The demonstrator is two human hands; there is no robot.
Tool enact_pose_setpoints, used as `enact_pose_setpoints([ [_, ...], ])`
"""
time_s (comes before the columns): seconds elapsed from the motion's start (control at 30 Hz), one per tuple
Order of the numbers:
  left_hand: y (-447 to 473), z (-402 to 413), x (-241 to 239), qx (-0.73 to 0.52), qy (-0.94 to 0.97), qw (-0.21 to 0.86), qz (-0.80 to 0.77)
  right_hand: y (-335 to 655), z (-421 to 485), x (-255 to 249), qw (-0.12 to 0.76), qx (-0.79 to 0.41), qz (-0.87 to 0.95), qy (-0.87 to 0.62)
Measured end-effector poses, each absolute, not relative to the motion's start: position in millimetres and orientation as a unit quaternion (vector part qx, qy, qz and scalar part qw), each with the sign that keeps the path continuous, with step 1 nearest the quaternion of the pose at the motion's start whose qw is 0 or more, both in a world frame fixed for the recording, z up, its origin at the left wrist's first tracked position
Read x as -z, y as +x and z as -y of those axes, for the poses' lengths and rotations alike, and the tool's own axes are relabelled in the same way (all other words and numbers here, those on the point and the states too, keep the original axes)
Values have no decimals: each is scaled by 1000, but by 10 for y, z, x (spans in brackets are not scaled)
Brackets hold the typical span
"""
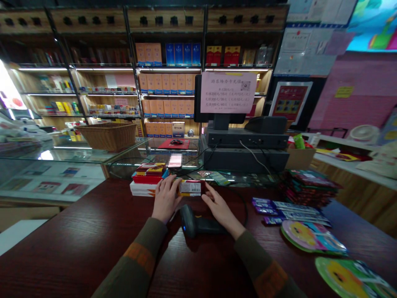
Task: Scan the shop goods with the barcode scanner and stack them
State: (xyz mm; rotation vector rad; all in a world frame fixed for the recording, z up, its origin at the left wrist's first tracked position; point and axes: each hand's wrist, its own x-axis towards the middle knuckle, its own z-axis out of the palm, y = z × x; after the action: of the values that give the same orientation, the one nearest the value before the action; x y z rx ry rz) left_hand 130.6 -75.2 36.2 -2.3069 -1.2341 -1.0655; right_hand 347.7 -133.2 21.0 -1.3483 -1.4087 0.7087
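Olive knit sleeve with orange band (136,257), lower left. Small red-white-yellow printed box (191,188), centre, long axis left-right between left fingers (169,183) and right fingers (212,191), both at its ends. Can't tell if clamped.

The room is dim, with light strips (99,68) glowing along the shelves from ten o'clock to one. A panel (8,89) between nine and ten burns out white, and the glass counter (46,155) throws glare at nine. A screen (376,27) shines at two. At six, the table (77,252) is dark, with a soft shadow under the scanner (188,223). Fine print on the small box (190,188) blurs; packs (347,277) at four look stretched.
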Motion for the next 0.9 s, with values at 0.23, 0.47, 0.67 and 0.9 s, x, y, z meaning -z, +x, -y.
enact_pose_setpoints([
  [0.23, 1206, 719, -387, 371, -819, 154, 409, 3474, 1395, -271, 506, -334, 611, -510],
  [0.47, 1039, 698, -373, 364, -807, 184, 428, 3425, 1446, -321, 481, -369, 639, -473],
  [0.67, 938, 684, -370, 362, -802, 199, 431, 3420, 1484, -335, 469, -357, 666, -457],
  [0.9, 806, 687, -375, 366, -789, 216, 443, 3578, 1642, -413, 352, -229, 756, -502],
])
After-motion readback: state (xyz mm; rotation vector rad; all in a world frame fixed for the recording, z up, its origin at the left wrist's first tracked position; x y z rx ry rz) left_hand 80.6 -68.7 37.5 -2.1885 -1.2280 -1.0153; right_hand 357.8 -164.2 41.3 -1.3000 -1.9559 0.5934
